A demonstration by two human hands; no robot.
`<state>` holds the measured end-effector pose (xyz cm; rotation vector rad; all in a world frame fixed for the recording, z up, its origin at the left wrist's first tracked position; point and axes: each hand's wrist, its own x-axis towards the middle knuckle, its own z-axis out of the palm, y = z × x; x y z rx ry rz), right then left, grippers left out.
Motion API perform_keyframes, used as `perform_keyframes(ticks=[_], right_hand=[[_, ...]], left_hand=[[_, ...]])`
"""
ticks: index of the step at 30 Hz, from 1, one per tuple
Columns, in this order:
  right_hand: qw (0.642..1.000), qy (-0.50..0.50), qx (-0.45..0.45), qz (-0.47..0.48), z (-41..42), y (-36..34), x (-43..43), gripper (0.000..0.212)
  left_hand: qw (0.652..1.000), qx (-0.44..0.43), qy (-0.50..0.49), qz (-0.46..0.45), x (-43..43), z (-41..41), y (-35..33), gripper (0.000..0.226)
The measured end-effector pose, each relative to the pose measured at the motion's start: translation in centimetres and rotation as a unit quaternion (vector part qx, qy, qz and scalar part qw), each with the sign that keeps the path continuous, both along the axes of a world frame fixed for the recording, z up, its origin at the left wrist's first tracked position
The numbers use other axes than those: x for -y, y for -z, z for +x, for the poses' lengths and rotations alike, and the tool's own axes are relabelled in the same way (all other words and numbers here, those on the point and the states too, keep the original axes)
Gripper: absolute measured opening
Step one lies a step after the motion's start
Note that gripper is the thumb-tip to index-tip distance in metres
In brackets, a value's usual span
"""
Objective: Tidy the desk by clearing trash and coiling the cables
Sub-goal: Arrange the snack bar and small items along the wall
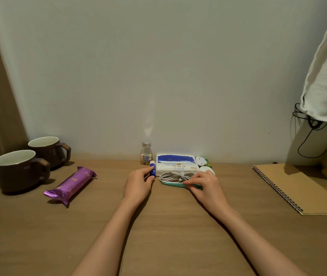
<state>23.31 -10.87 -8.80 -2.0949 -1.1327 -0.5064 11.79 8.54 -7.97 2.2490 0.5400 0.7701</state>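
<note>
A coiled white cable point(175, 175), tied in the middle, lies on the desk in front of a blue-and-white tissue pack point(176, 163). Just in front of the cable lies a flat teal packet point(175, 184), and my right hand point(202, 186) pinches its right end with curled fingers. My left hand point(138, 184) holds a small blue-and-white tube point(152, 169) standing upright to the left of the tissue pack. A purple snack wrapper point(71, 184) lies to the left.
Two brown mugs point(22, 168) stand at the far left. A small clear bottle point(146, 152) stands against the wall. White and green small items point(203, 162) sit right of the tissues. A spiral notebook point(298, 188), a yellow object and a hanging black cord are at the right.
</note>
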Motion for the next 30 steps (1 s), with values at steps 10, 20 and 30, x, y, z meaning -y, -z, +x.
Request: perform_keyframes(ticks=[10, 20, 30], right_hand=[[1.0, -0.004, 0.026, -0.01, -0.4, -0.1, 0.3, 0.014], [0.996, 0.018, 0.082, 0.02, -0.7, -0.3, 0.3, 0.032], [0.996, 0.037, -0.002, -0.077, -1.1, -0.5, 0.5, 0.042]], left_hand=[[0.999, 0.04, 0.006, 0.036, 0.0, -1.5, -0.6, 0.042], [0.961, 0.023, -0.227, 0.155, -4.7, -11.9, -2.5, 0.043], [0.945, -0.119, -0.29, 0.091, -7.3, -14.9, -0.8, 0.062]])
